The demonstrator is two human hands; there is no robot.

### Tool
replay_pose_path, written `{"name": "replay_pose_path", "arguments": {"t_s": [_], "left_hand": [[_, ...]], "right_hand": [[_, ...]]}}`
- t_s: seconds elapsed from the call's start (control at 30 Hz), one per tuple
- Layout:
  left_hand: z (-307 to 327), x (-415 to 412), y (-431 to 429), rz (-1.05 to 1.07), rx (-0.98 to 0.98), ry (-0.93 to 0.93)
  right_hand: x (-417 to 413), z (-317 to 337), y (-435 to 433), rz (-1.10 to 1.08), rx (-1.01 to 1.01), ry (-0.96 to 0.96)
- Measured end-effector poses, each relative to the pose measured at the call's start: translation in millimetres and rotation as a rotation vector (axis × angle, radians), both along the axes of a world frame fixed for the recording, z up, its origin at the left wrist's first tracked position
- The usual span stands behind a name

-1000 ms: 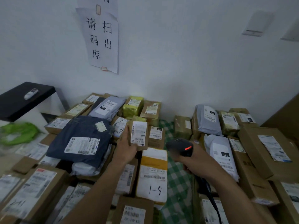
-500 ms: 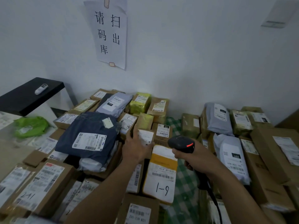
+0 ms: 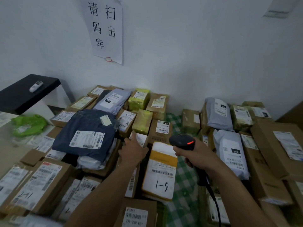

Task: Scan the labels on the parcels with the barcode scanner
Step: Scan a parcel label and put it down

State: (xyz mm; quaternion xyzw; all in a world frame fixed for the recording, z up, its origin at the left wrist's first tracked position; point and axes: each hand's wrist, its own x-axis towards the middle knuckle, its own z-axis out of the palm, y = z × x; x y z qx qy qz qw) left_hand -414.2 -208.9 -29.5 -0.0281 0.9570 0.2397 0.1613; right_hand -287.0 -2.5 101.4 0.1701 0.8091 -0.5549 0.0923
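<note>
Right hand (image 3: 195, 154) is clenched round the barcode scanner (image 3: 182, 140), red lamp lit, while a small parcel (image 3: 145, 142) among the parcels (image 3: 85, 140) is gripped by the left hand (image 3: 132, 151). A scan is judged in hand, so the beam must next be squared on its label (image 3: 139, 138). "231-239 K01" is read nearest, then handwritten "1-9", "15H", and 请扫码出库 on the wall notice (image 3: 106, 28).

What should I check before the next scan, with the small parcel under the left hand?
1. Barcode scanner held by right hand: ok.
2. Scanner's red light lit: ok.
3. Small parcel held by left hand: ok.
4. Its label fully uncovered: not ok, the hand hides part.
5. Scanner aimed at that label: cannot tell.
6. Cable free of parcels: cannot tell, it leaves the view.
</note>
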Motion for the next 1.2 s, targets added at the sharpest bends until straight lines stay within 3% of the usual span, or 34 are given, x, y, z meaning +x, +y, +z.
{"name": "replay_pose_path", "arguments": {"t_s": [0.13, 0.27, 0.37, 0.43, 0.53, 0.73, 1.1, 1.2], "left_hand": [[-3.0, 2.7, 3.6, -0.005, -0.04, 0.112], [-0.2, 21.3, 33.4, -0.268, 0.099, 0.383], [-7.9, 36.8, 64.3, -0.426, 0.157, 0.219], [-20.3, 44.0, 76.7, -0.484, 0.064, 0.048], [-36.5, 48.7, 79.6, -0.488, -0.003, -0.054], [-32.4, 55.4, 76.3, -0.392, -0.053, 0.023], [-34.9, 60.1, 93.7, -0.298, -0.104, -0.048], [-35.7, 60.8, 95.7, -0.32, -0.116, 0.004]], "right_hand": [[-0.6, -3.0, 1.7, 0.008, -0.006, -0.003], [2.0, -8.4, 15.2, -0.061, 0.003, -0.024], [4.0, -8.3, 27.6, -0.116, -0.002, -0.029], [6.6, -6.8, 33.7, -0.118, 0.0, -0.029], [10.7, -9.3, 41.4, -0.119, -0.002, -0.041], [11.6, -18.0, 55.2, -0.142, -0.025, -0.057], [1.9, -33.4, 91.0, -0.216, -0.018, -0.098], [-2.4, -42.0, 92.7, -0.225, -0.022, -0.106]]}}
